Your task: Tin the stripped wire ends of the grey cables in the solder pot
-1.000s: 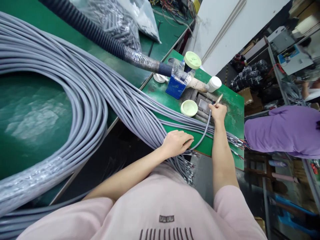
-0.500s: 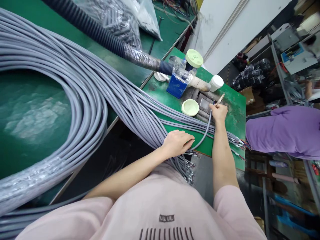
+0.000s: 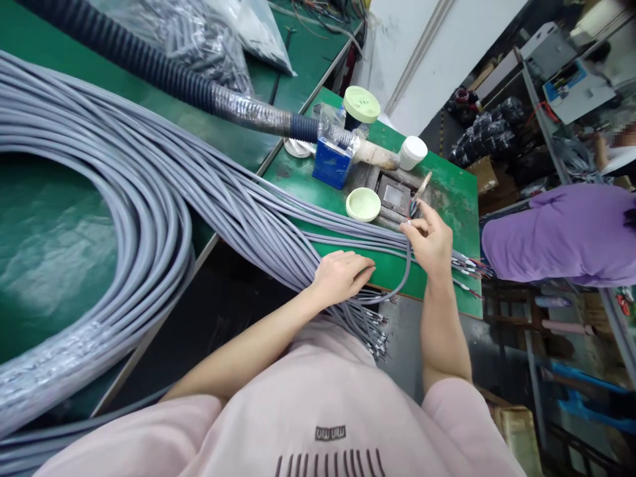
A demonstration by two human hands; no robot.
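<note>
Grey cables (image 3: 238,192) run from a large coil across the green table (image 3: 447,199). My left hand (image 3: 342,275) rests on the near side of the bundle, its fingers curled; anything inside them is hidden. Farther right, my right hand (image 3: 430,238) pinches the end of one grey cable (image 3: 403,278), which bends down in a loop. Small coloured wires show at its fingertips. Just beyond the fingers are a metal solder pot (image 3: 396,195) and a thin wooden stick (image 3: 424,184). A pale green open tub (image 3: 363,205) stands left of the pot.
A black hose (image 3: 163,73) leads to a nozzle beside a blue box (image 3: 332,162). A white jar (image 3: 413,152) and a green-lidded jar (image 3: 362,105) stand behind. Stripped cable ends (image 3: 464,265) lie at the table's right edge. A person in purple (image 3: 556,232) is at the right.
My right hand has drawn back slightly from the pot toward me, with the cable end still in its fingers. The whole view has shifted, moving the table leftward in the picture.
</note>
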